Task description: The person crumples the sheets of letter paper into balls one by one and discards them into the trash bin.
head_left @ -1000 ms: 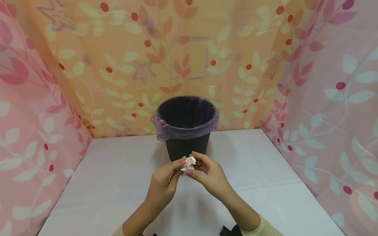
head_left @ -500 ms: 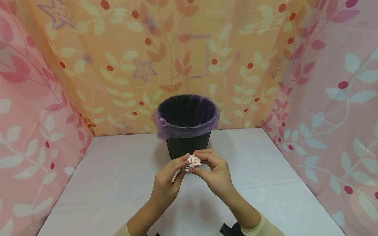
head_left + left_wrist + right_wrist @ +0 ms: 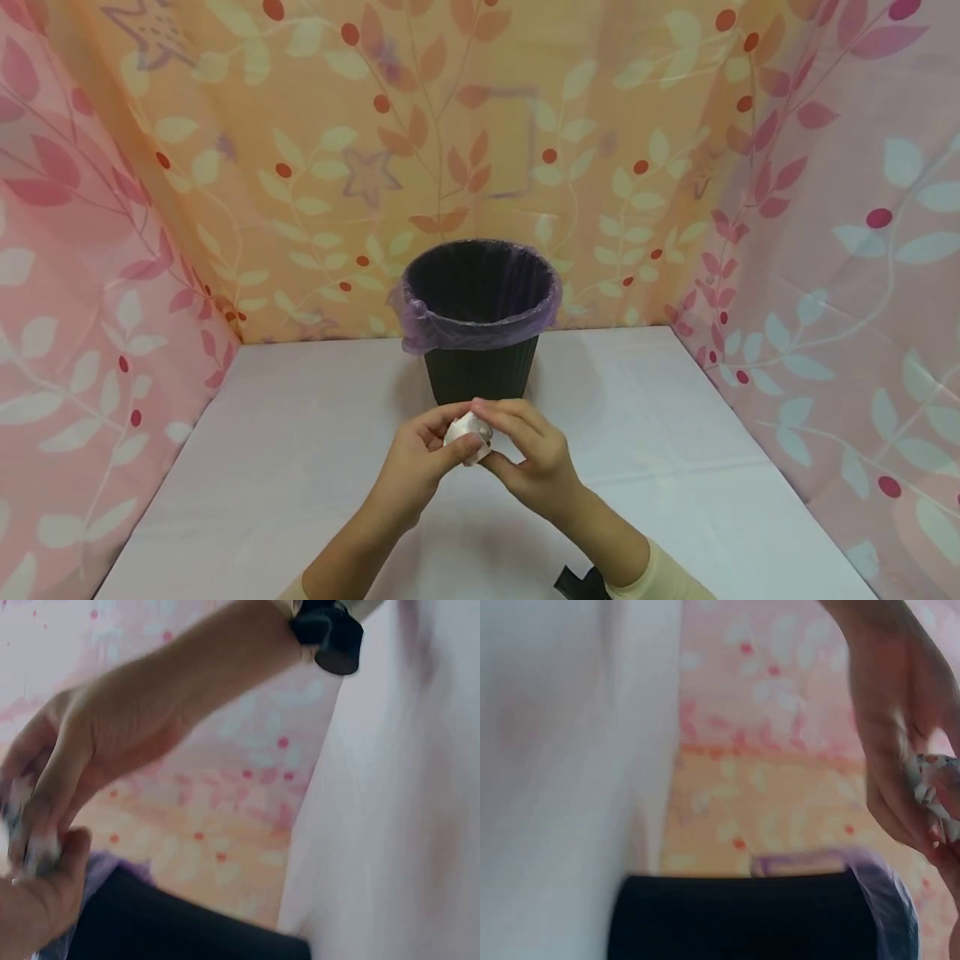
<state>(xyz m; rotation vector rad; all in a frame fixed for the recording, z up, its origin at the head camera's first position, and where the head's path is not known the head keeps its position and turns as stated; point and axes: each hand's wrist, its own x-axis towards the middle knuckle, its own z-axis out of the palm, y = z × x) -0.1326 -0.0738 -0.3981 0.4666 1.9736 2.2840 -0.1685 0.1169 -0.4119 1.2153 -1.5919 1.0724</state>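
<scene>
A small crumpled ball of paper (image 3: 465,427) is held between both hands in the head view, pale with some coloured print showing in the right wrist view. My left hand (image 3: 408,462) grips it from the left, thumb laid across its near side. From the right, my right hand (image 3: 542,458) holds it too, fingertips over the top and thumb underneath. Fingers hide much of the ball. Just beyond the hands stands a dark trash can (image 3: 480,377), upright, with a purple bag (image 3: 480,336) folded over its rim.
A white cloth covers the table (image 3: 300,467). Floral curtains (image 3: 315,167) enclose the back and both sides. Black wrist gear (image 3: 581,583) shows below the right forearm at the bottom edge.
The hands have turned the paper ball and drawn it slightly nearer. My left thumb has come across its front, and the ball looks whiter and more compact. The trash can stays put.
</scene>
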